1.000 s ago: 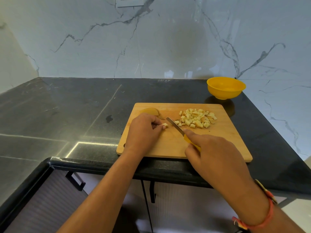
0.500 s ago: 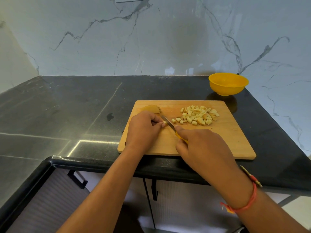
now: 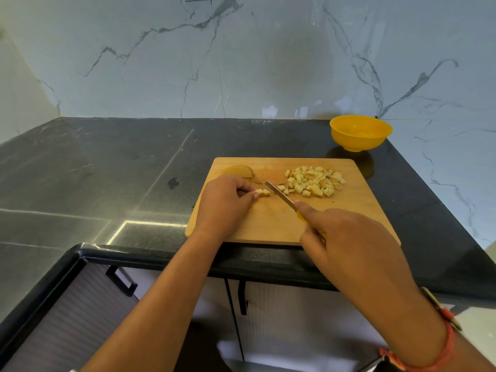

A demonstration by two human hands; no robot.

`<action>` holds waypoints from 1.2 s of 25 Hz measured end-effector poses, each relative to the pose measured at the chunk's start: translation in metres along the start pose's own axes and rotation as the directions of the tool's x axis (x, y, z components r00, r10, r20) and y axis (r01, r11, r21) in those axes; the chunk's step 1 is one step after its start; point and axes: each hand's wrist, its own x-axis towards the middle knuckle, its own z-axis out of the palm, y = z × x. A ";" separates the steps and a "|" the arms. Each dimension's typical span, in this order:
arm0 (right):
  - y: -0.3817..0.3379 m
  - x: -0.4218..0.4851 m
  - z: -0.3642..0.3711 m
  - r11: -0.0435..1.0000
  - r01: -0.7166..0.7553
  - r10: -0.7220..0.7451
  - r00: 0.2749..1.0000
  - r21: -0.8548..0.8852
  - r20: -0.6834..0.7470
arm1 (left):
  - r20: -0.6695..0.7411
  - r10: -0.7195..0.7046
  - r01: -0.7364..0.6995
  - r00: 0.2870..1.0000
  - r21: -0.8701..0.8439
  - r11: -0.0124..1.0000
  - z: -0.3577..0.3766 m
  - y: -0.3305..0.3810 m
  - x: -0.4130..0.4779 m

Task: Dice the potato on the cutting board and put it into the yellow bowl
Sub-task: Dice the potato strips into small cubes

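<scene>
Black tabletop carries the board; bowl stands apart beyond its far right corner. Fingers of the right hand curl round the knife. Fingers of the left hand pinch a potato strip beside the blade. Dice lie heaped on the board.

Illumination is soft and even; a bright rectangular glare marks the dark countertop at centre left, the yellow bowl throws a dim reflection, and frame edges bend.

— How's the left hand?
— Knuckles up, fingertips pinching a potato bit.
— And the right hand?
— Gripping the knife, forefinger straight along its back. Both forearms reach forward.
</scene>
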 end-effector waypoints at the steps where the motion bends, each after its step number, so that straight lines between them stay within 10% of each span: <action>1: -0.003 0.004 0.001 1.000 -0.001 0.001 1.000 0.009 -0.014 | 0.001 0.003 -0.003 1.000 -0.002 1.000 0.000 0.000 0.000; 30: -0.021 0.011 -0.002 0.998 -0.011 0.014 0.999 0.065 -0.035 | -0.011 -0.033 0.032 0.999 -0.047 0.998 -0.005 0.002 -0.002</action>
